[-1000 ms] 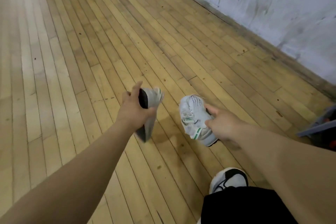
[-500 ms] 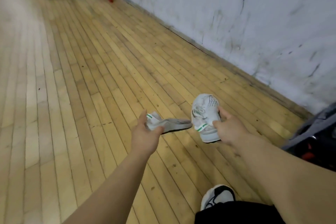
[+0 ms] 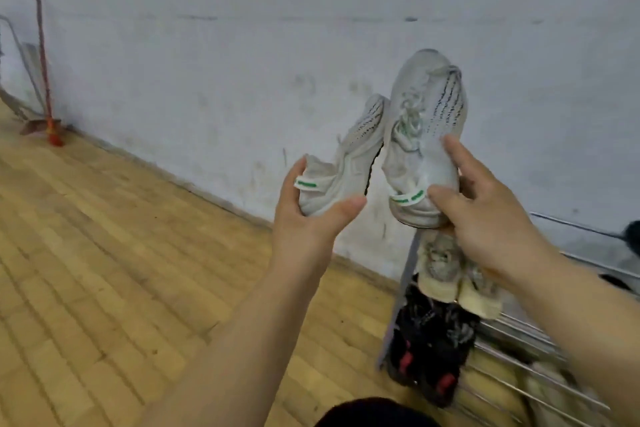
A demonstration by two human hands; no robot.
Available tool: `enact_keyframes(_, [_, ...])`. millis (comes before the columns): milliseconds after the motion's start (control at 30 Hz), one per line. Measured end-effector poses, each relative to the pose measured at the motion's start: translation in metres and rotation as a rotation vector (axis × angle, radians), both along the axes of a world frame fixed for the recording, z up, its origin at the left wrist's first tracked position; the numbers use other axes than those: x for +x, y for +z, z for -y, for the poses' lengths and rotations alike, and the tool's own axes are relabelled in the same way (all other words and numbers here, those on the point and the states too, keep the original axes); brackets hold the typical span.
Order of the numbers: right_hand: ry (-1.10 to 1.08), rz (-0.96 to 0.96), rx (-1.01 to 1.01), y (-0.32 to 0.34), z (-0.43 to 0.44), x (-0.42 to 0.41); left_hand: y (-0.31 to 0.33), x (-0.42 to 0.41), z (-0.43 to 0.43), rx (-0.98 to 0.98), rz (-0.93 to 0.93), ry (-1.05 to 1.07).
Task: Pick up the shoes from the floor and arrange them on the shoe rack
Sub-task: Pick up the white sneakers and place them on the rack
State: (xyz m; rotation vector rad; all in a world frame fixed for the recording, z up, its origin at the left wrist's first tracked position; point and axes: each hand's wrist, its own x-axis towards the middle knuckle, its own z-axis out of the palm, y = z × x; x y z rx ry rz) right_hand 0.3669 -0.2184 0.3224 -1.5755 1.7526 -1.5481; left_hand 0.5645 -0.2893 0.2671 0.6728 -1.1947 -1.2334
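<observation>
**Ana:** White knit shoes, two, held up mid-frame in the head view, toes up against the grey wall (image 3: 242, 62).

**Ben:** Who holds which?

**Ana:** The left hand (image 3: 304, 215) is curled round the heel of the left-hand shoe (image 3: 349, 156). The right hand (image 3: 485, 218) grips the heel of the right-hand shoe (image 3: 426, 121), just beside it.

**Ben:** And the rack?

**Ana:** The metal shoe rack (image 3: 509, 333) is at the lower right, below the right hand. A beige pair (image 3: 440, 263) sits on it above a black-and-red pair (image 3: 429, 350). The wooden floor (image 3: 121, 270) fills the lower left, and a red broom (image 3: 43, 62) leans at the upper left.
</observation>
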Motion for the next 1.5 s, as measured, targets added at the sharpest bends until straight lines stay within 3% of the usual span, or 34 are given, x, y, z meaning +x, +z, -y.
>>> enact_keyframes(100, [-0.167, 0.004, -0.103, 0.013, -0.055, -0.058, 0.029, -0.077, -0.022, -0.083, 0.153, -0.176])
enact_keyframes(233, [-0.291, 0.157, -0.213, -0.013, -0.121, -0.13, 0.04, -0.168, -0.064, -0.217, 0.268, -0.447])
enact_keyframes(433, [-0.326, 0.201, -0.188, -0.038, -0.16, -0.189, 0.012, -0.224, -0.103, -0.245, 0.316, -0.713])
enact_keyframes(933, [-0.269, 0.23, -0.141, -0.062, -0.162, -0.224, -0.017, -0.261, -0.083, -0.117, 0.297, -0.708])
enact_keyframes(1167, [-0.272, 0.227, -0.114, -0.064, -0.158, -0.22, -0.017, -0.257, -0.083, -0.148, 0.359, -0.699])
enact_keyframes(1367, [-0.381, 0.154, -0.107, -0.058, -0.164, -0.22, -0.005, -0.243, -0.083, -0.147, 0.438, -0.562])
enact_keyframes(1500, [-0.509, 0.16, -0.169, -0.045, -0.181, -0.226, 0.007, -0.223, -0.077, -0.25, 0.524, -0.648])
